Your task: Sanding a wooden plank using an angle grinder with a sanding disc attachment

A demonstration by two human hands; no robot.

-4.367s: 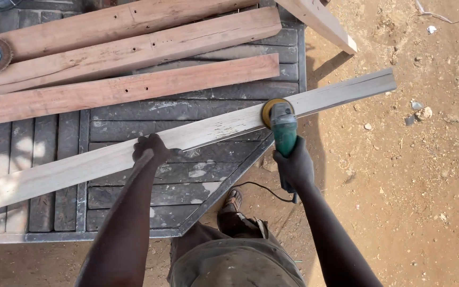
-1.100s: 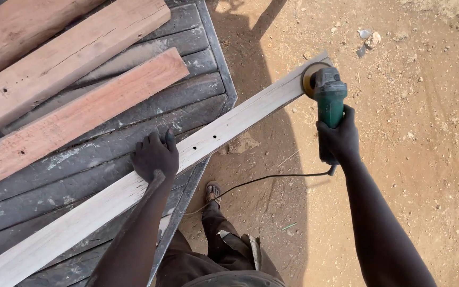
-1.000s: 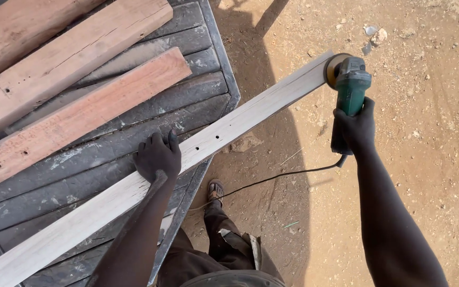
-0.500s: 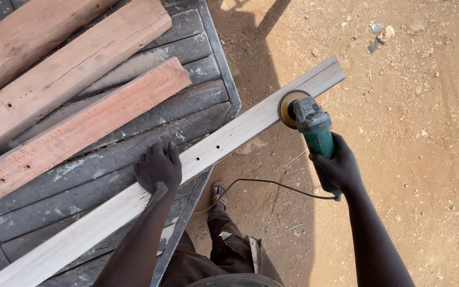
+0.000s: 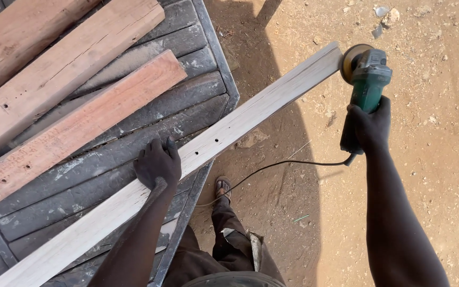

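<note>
While my left hand point(image 5: 158, 162) presses flat, fingers spread, pinning the plank point(image 5: 213, 143) across the surface point(image 5: 134, 117), my right hand point(image 5: 368, 125) clamps the grinder point(image 5: 366, 72), disc against its overhanging end.

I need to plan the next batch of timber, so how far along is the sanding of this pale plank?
Done: the pale plank looks smooth and light along its visible top face. In hand: the left hand presses it onto the grey table, while the right hand holds the green grinder at the far end. Left: three reddish boards look rough, unsanded.
</note>
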